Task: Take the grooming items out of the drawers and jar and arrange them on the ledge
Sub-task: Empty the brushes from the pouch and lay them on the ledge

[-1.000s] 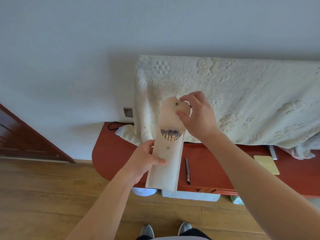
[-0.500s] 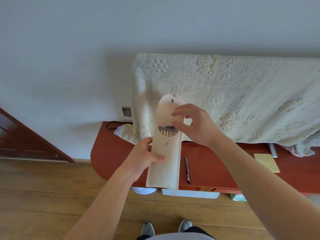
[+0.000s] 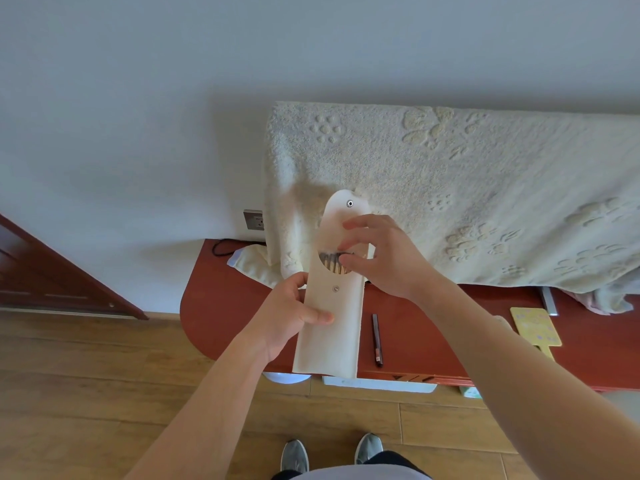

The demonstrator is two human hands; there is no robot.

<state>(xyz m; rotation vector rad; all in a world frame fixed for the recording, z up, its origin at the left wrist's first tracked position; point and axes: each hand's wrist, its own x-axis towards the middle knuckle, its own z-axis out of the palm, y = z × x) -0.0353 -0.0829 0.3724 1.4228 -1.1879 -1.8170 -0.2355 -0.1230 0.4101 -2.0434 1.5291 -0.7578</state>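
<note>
A long cream pouch (image 3: 329, 341) with a snap flap stands upright in front of me, its flap open and raised. My left hand (image 3: 289, 315) grips the pouch by its left edge, thumb across the front. Dark-tipped wooden sticks or brush handles (image 3: 334, 263) show in the pouch mouth. My right hand (image 3: 384, 258) reaches into that mouth and its thumb and forefinger pinch the tips of the sticks. Below lies the red-brown ledge (image 3: 221, 317).
A dark pencil (image 3: 377, 339) lies on the ledge right of the pouch. A yellow paddle-shaped item (image 3: 535, 327) lies farther right. A cream paw-print blanket (image 3: 467, 188) hangs at the back. A wall socket (image 3: 254, 220) with a black cord sits at left. Wooden floor lies below.
My right hand let go of the flap, which now stands open, and moved down to the pouch mouth to pinch the sticks. The left hand kept its hold.
</note>
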